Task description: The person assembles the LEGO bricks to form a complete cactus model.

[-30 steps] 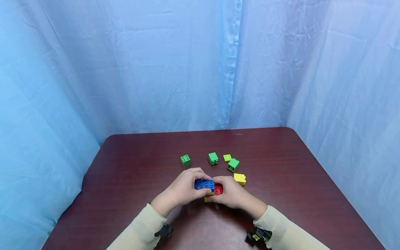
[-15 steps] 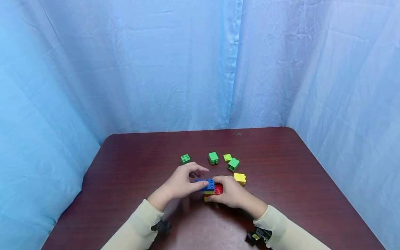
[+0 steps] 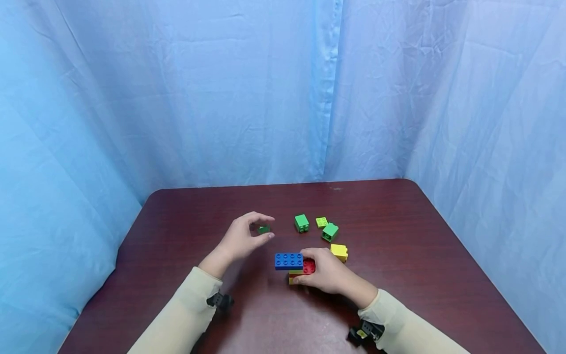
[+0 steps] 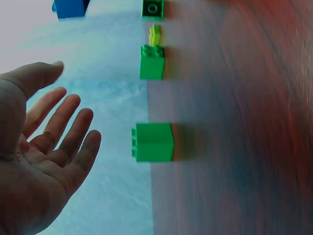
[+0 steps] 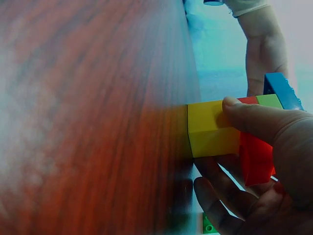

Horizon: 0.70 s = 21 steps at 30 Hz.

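My right hand [image 3: 327,273] grips a small stack of toy building bricks, its thumb against the yellow brick [image 5: 210,142] at the bottom. Above the yellow one come a red brick [image 5: 257,161], a thin lime piece [image 5: 270,101] and, on top, a blue brick [image 3: 289,261] that juts out to the left. My left hand [image 3: 239,241] is empty, thumb and fingers spread around a green brick [image 3: 264,229] in the head view. The left wrist view shows that green brick [image 4: 154,142] standing apart from the fingers.
Farther back are two more green bricks [image 3: 302,223] [image 3: 329,232] and a flat lime brick [image 3: 321,222]. A loose yellow brick [image 3: 339,252] lies just beyond the right hand. Blue curtains [image 3: 283,98] hang around the dark red table [image 3: 199,211].
My left hand has let go of the blue brick and moved away to the left and back, to the leftmost green brick. The right hand has kept its grip on the stack.
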Each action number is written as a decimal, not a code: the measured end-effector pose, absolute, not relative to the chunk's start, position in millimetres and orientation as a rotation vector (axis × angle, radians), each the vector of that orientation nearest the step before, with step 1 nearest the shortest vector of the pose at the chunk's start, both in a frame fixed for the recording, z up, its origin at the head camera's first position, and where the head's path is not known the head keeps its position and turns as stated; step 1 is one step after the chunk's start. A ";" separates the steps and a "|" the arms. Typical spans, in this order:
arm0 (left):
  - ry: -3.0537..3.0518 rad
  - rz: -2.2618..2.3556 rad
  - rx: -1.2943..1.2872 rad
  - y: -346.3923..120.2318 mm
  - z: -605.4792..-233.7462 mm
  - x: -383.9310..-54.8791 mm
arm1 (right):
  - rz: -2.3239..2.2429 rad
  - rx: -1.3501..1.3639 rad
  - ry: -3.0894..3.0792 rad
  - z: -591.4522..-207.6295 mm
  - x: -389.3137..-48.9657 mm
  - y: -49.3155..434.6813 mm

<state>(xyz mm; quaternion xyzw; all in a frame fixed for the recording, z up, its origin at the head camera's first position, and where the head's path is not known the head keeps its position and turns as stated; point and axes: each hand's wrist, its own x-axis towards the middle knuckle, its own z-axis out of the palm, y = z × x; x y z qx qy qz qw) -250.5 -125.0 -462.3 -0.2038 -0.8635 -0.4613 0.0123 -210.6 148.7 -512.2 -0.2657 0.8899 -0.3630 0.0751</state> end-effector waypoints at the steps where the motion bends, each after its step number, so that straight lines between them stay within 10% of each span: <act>1: -2.699 -1.440 -0.609 -127.1 -463.8 -253.1 | -1.088 -0.796 2.669 -512.0 -210.7 148.9; 21: -2.726 -1.597 -0.353 -144.8 -491.7 -293.9 | -1.075 -0.757 2.664 -511.2 -210.5 149.1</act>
